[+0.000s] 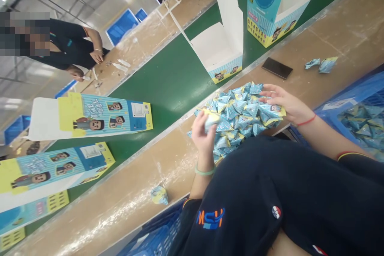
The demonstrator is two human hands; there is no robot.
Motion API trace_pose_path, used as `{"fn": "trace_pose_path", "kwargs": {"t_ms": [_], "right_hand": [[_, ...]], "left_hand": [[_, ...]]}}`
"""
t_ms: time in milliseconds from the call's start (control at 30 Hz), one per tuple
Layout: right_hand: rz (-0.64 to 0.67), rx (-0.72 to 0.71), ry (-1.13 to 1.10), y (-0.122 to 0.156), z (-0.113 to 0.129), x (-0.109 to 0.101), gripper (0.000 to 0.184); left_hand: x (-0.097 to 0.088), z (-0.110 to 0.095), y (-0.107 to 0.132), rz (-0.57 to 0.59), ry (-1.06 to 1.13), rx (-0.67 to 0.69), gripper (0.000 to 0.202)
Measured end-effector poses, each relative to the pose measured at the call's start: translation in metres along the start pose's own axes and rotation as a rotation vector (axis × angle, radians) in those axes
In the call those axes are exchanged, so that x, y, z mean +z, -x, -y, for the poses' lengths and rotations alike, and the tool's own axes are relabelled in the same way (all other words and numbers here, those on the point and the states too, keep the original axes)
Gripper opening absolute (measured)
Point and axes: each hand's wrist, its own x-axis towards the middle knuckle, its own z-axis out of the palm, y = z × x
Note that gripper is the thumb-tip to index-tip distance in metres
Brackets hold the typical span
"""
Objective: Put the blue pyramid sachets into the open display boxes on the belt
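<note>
A heap of small blue and yellow triangular packets [237,118] lies on the wooden bench in front of me. My left hand [204,130], with a green band at the wrist, is closed round one packet [211,118] at the heap's left edge. My right hand [285,102], with a red string at the wrist, rests on the heap's right side, its fingers gripping packets there.
A green conveyor belt [168,76] carries open printed cartons [223,54] and flat ones [99,118]. A black phone [277,68] and loose packets [321,64] lie on the bench. A blue crate [360,120] holds more packets. A stray packet [159,195] lies nearer. Other people work across the belt.
</note>
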Motion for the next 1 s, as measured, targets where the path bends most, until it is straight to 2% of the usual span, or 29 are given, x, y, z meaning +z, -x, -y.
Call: {"fn": "trace_pose_path", "kwargs": {"t_ms": [67, 133, 200, 267, 333, 367, 400, 433, 533, 567, 633, 700, 733, 767, 800, 900, 1000], "right_hand": [[0.02, -0.008, 0.003, -0.002, -0.003, 0.006, 0.057], [0.041, -0.017, 0.002, -0.004, -0.007, 0.014, 0.057], [0.087, -0.016, -0.006, -0.004, -0.012, 0.025, 0.056], [0.144, 0.0, -0.006, -0.003, -0.018, 0.039, 0.056], [0.165, -0.004, 0.006, -0.002, -0.024, 0.052, 0.057], [0.159, -0.017, 0.016, -0.002, -0.026, 0.056, 0.056], [0.148, -0.038, 0.027, -0.003, -0.028, 0.059, 0.054], [0.137, -0.068, 0.039, -0.004, -0.028, 0.058, 0.052], [0.076, -0.193, 0.104, -0.01, -0.025, 0.043, 0.05], [0.035, -0.23, 0.13, -0.013, -0.024, 0.034, 0.049], [-0.056, -0.262, 0.177, -0.018, -0.024, 0.017, 0.044], [-0.11, -0.268, 0.242, -0.022, -0.028, 0.001, 0.035], [-0.114, -0.286, 0.3, -0.025, -0.032, -0.004, 0.032], [-0.102, -0.323, 0.387, -0.027, -0.036, -0.009, 0.031], [-0.071, -0.38, 0.505, -0.031, -0.041, -0.012, 0.031], [0.112, -0.576, 0.995, -0.047, -0.054, -0.014, 0.039], [0.317, -0.632, 1.461, -0.068, -0.064, -0.007, 0.055]], "left_hand": [[0.009, 0.003, -0.002, 0.093, -0.138, 0.046, 0.052], [0.022, -0.001, -0.005, 0.198, -0.233, 0.069, 0.079], [0.038, -0.01, -0.008, 0.204, -0.201, 0.102, 0.099], [0.056, -0.02, -0.01, 0.243, -0.084, 0.172, 0.095], [0.069, -0.026, -0.016, 0.3, -0.005, 0.227, 0.075], [0.071, -0.026, -0.02, 0.277, 0.007, 0.242, 0.063], [0.068, -0.025, -0.025, 0.188, 0.01, 0.249, 0.053], [0.061, -0.022, -0.031, 0.023, 0.02, 0.256, 0.045], [0.02, -0.015, -0.042, -0.605, 0.092, 0.267, 0.033], [0.004, -0.015, -0.041, -0.684, 0.092, 0.272, 0.033], [-0.026, -0.017, -0.033, -0.69, 0.045, 0.336, 0.035], [-0.043, -0.018, -0.017, -0.662, -0.036, 0.381, 0.035], [-0.046, -0.017, -0.01, -0.627, -0.073, 0.376, 0.035], [-0.045, -0.014, -0.003, -0.551, -0.107, 0.357, 0.036], [-0.039, -0.011, 0.001, -0.422, -0.143, 0.329, 0.038], [-0.001, 0.005, 0.0, 0.028, -0.231, 0.279, 0.041], [0.046, 0.017, -0.012, 0.284, -0.381, 0.211, 0.039]]}}
